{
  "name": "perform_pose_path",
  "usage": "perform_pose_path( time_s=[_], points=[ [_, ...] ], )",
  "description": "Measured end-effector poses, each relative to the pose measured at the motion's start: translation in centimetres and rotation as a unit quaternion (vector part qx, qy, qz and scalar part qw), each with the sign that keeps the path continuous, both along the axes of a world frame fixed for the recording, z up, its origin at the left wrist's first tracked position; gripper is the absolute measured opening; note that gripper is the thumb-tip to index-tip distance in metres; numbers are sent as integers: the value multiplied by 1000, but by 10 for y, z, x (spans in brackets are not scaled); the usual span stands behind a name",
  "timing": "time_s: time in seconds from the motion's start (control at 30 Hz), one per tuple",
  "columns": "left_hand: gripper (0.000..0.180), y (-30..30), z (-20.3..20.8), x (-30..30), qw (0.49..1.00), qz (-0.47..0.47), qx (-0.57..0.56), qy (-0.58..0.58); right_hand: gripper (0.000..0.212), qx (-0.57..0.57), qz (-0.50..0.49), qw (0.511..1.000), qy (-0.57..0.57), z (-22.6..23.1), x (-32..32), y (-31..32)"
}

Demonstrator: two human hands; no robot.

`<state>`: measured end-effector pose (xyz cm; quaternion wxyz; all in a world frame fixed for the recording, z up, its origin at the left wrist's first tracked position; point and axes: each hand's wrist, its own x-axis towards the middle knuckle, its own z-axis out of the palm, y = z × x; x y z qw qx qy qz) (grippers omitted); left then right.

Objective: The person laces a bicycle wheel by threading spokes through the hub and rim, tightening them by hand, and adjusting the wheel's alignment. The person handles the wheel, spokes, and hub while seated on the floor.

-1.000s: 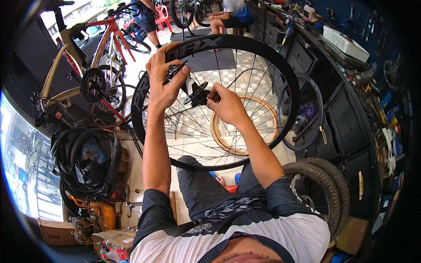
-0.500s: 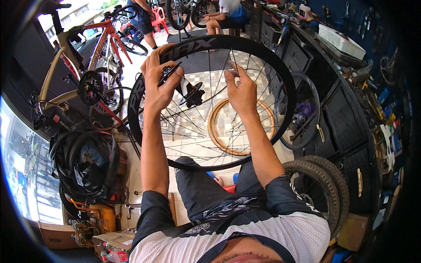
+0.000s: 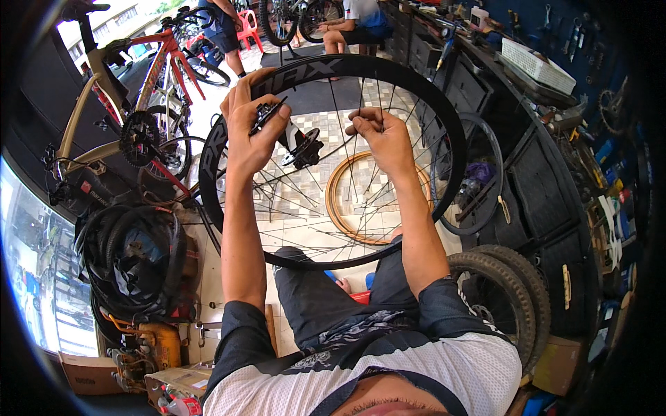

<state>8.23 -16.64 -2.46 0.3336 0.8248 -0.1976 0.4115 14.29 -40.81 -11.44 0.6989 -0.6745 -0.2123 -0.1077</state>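
A black bicycle wheel rim (image 3: 454, 145) stands in front of me, above my knees. My left hand (image 3: 251, 128) is closed around one end of the black hub (image 3: 302, 149), with its fingers reaching over the upper left of the rim. Loose spokes (image 3: 291, 186) fan out from the hub, several hanging toward the rim's lower part. Within the rim's right half, my right hand (image 3: 385, 142) pinches thumb and fingertips together on a thin dark spoke. Exactly where its fingertips meet the spoke is too small to tell.
Tan tyre hoops (image 3: 331, 197) lie on the tiled floor behind the rim. Knobby tyres (image 3: 534, 298) stand at right by black drawers (image 3: 548, 187). Coiled black tyres (image 3: 132, 260) and a red-and-gold bicycle (image 3: 159, 69) are at left. Two other people (image 3: 361, 21) are at the back.
The thumb and fingers of my right hand have come together into a pinch, and the hand has turned slightly left. My left hand keeps its hold on the hub.
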Motion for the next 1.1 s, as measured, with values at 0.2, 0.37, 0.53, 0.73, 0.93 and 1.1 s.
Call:
perform_pose_path(
  time_s=[0.2, 0.37, 0.53, 0.73, 0.93, 1.1],
  points=[
    [36, -3, -1, 3, 1000, -1, -9, -1, 21, 10, -62, 998, -21, -10, 9, 0],
    [36, 0, -1, 5, 1000, 6, -2, -5, 25, 19, -38, 999, -28, -13, 9, 2],
    [38, 1, -1, 4, 1000, 13, 2, -1, 27, 61, 84, 995, -5, -18, -2, 0],
    [39, -1, 1, 3, 1000, 16, 18, 2, 22, 7, 69, 997, 18, -19, 2, -13],
    [38, 0, -2, 6, 1000, 25, 16, 5, 27, -73, -71, 995, -9, -24, 1, -8],
    [38, 2, -1, 2, 1000, 28, 10, 9, 27, 109, 128, 984, 66, -26, -10, -11]
  ],
)
